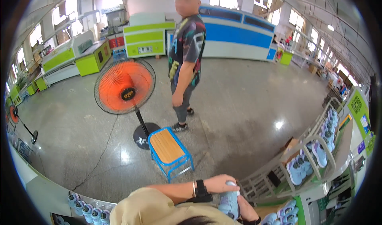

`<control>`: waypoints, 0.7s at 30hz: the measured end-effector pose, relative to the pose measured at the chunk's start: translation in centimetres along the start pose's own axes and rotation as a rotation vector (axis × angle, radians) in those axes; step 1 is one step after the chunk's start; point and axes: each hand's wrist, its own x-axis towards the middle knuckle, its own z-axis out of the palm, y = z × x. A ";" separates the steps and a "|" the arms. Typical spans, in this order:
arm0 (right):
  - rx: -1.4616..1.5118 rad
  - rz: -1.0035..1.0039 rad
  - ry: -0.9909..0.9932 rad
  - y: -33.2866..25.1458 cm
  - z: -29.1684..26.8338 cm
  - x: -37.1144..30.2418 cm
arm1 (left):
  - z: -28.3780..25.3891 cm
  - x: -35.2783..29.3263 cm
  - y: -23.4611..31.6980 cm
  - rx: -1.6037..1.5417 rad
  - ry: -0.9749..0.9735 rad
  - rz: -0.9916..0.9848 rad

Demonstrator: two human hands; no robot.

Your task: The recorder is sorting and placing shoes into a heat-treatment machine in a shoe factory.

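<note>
A light blue sneaker [228, 204] is held upright near the bottom of the view, close to my body. My left hand [221, 182] comes across from the left, its fingers closed over the upper end of the shoe. A black strap and a thin bracelet circle that wrist. On the shoe's right side my right hand [247, 210] grips it; part of its fingers is hidden behind the shoe. A dark band shows at the right wrist.
Racks of light blue sneakers [296, 170] curve along the right. More sneakers [88, 212] line a ledge at lower left. Ahead are a blue stool with a wooden top [167, 146], an orange pedestal fan [126, 86] and a standing person [187, 57]. Large machines [234, 34] stand behind.
</note>
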 end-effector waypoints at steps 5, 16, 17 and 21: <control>0.079 -0.011 0.003 0.3 -0.7 0.8 | -0.4 0.8 -0.1 0.015 -0.013 0.047; 0.080 -0.042 0.011 -0.6 0.4 0.1 | -0.8 1.3 0.5 0.012 -0.095 0.022; 0.049 -0.053 -0.009 -0.3 0.0 0.6 | -0.7 1.3 0.4 0.004 -0.092 0.019; 0.037 -0.030 0.015 -0.8 0.7 0.2 | -0.9 1.6 0.5 0.012 -0.101 0.031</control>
